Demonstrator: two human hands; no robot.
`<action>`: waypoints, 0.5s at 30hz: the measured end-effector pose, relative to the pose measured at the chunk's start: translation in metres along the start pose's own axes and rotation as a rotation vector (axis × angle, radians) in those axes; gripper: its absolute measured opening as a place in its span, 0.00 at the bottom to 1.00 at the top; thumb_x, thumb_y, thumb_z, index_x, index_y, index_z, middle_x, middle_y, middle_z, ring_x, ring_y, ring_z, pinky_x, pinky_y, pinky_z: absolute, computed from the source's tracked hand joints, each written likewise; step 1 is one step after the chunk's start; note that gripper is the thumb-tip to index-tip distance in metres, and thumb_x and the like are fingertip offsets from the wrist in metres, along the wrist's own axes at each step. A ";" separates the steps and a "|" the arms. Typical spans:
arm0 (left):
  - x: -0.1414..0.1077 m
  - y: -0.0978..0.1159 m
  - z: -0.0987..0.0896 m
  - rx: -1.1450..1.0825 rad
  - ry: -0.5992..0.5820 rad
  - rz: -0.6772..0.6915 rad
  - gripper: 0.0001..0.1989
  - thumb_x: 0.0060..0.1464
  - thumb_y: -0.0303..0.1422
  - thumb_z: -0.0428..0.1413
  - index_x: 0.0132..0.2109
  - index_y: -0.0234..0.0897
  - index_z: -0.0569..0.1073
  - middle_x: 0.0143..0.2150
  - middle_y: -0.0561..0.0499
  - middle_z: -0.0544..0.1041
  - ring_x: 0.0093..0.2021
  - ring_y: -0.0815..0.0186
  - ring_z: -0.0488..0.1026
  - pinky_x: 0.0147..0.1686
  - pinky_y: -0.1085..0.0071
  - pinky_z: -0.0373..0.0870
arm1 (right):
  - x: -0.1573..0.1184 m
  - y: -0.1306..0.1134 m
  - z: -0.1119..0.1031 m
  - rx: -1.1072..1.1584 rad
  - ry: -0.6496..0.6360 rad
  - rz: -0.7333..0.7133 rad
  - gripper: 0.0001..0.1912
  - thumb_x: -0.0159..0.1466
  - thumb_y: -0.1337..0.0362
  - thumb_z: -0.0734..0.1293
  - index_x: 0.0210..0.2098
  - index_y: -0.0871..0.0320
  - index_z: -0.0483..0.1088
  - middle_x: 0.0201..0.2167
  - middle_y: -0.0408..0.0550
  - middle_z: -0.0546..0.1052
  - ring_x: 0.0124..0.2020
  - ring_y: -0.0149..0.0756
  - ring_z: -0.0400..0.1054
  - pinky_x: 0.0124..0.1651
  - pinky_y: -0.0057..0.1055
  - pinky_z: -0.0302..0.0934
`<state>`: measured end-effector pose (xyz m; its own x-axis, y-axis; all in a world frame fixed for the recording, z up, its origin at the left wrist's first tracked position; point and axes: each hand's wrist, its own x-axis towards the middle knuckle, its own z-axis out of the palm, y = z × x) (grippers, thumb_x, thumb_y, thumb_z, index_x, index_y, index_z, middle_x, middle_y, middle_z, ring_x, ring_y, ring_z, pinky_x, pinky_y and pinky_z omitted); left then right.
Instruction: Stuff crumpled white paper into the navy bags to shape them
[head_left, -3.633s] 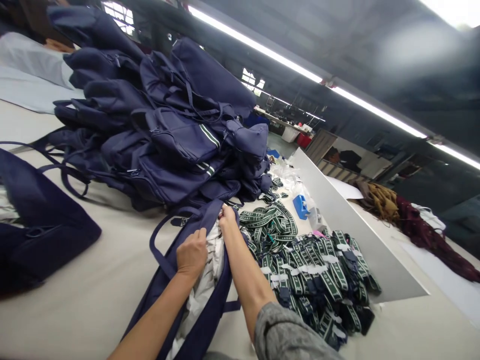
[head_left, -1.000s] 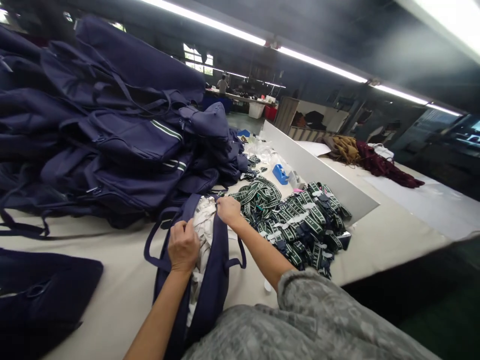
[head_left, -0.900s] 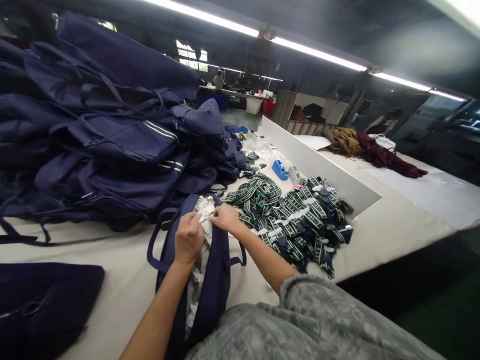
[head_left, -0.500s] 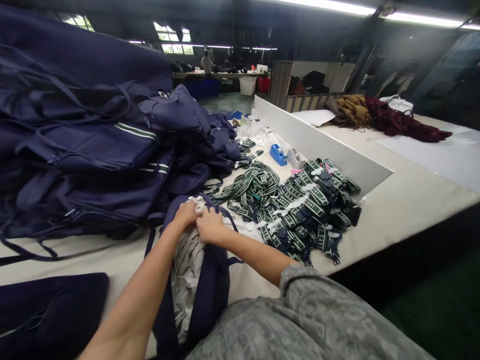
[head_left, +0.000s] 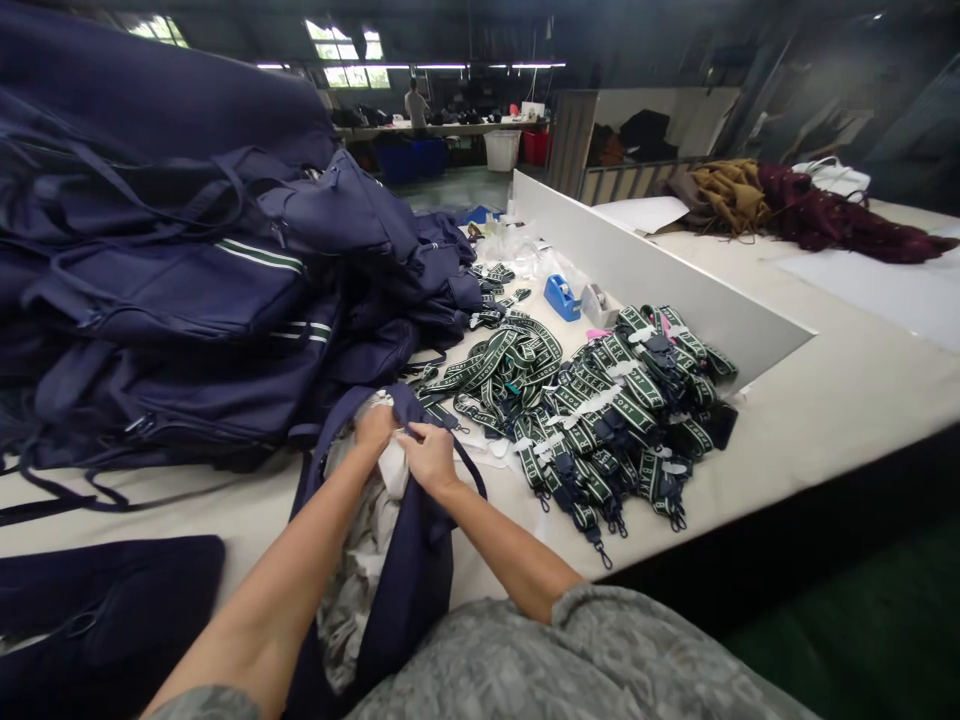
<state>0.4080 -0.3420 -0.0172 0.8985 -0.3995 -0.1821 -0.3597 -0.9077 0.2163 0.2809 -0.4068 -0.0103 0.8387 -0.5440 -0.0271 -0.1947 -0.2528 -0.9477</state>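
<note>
A navy bag (head_left: 405, 590) lies open in front of me, with crumpled pale paper (head_left: 352, 600) filling its inside. My left hand (head_left: 375, 425) reaches into the far end of the opening; its fingers are hidden in there. My right hand (head_left: 431, 457) pinches the right edge of the opening, thumb and fingertips together, beside a smooth white piece (head_left: 393, 468) of paper or lining. To the right of the bag, a loose heap of green-and-white lettered straps (head_left: 517, 360) lies near a stack of bundled straps (head_left: 600, 410) with metal clips.
A tall pile of navy bags (head_left: 172, 290) rises on the left, and another navy bag (head_left: 112, 620) lies flat at lower left. Blue and grey tape dispensers (head_left: 562, 298) stand before a low white divider (head_left: 645, 260). Brown and maroon bags (head_left: 817, 215) lie beyond it. A person (head_left: 415, 103) is far off.
My left hand has gone deeper into the bag. My right hand has moved slightly right and apart from it, drawing the edge outward. The opening looks wider.
</note>
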 end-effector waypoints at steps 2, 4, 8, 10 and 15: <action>-0.001 -0.002 0.001 -0.115 0.062 -0.072 0.12 0.60 0.33 0.52 0.44 0.31 0.76 0.46 0.39 0.78 0.51 0.56 0.75 0.52 0.60 0.69 | -0.005 0.002 0.006 0.034 -0.032 -0.062 0.11 0.64 0.63 0.69 0.43 0.59 0.79 0.40 0.49 0.81 0.40 0.35 0.73 0.47 0.27 0.63; 0.002 -0.001 0.000 -0.251 0.113 -0.150 0.12 0.63 0.36 0.52 0.42 0.31 0.75 0.42 0.44 0.78 0.47 0.59 0.75 0.50 0.59 0.70 | -0.007 0.004 0.008 0.017 -0.095 -0.134 0.09 0.64 0.62 0.69 0.40 0.58 0.80 0.38 0.48 0.81 0.39 0.35 0.73 0.46 0.26 0.63; 0.014 0.007 -0.005 -0.590 0.144 -0.263 0.15 0.62 0.41 0.55 0.37 0.31 0.74 0.31 0.52 0.75 0.34 0.66 0.75 0.38 0.65 0.74 | -0.004 0.012 0.004 -0.065 -0.184 -0.247 0.07 0.64 0.63 0.70 0.37 0.58 0.81 0.35 0.47 0.81 0.37 0.34 0.72 0.44 0.24 0.62; 0.018 0.012 -0.009 -0.774 0.114 -0.273 0.14 0.62 0.39 0.55 0.36 0.31 0.73 0.28 0.53 0.73 0.30 0.68 0.74 0.35 0.67 0.74 | 0.000 0.015 0.000 -0.088 -0.215 -0.269 0.07 0.64 0.63 0.70 0.36 0.58 0.81 0.34 0.46 0.81 0.36 0.33 0.72 0.43 0.24 0.61; 0.013 0.009 -0.016 -1.120 -0.034 -0.274 0.08 0.56 0.25 0.53 0.29 0.32 0.71 0.22 0.51 0.71 0.26 0.68 0.73 0.31 0.70 0.75 | 0.001 0.019 -0.011 0.002 -0.215 -0.257 0.08 0.63 0.64 0.71 0.39 0.59 0.81 0.34 0.45 0.80 0.35 0.32 0.71 0.44 0.23 0.62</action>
<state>0.4208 -0.3535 -0.0025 0.8987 -0.2249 -0.3765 0.2870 -0.3477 0.8926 0.2723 -0.4213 -0.0248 0.9484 -0.2811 0.1466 0.0380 -0.3581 -0.9329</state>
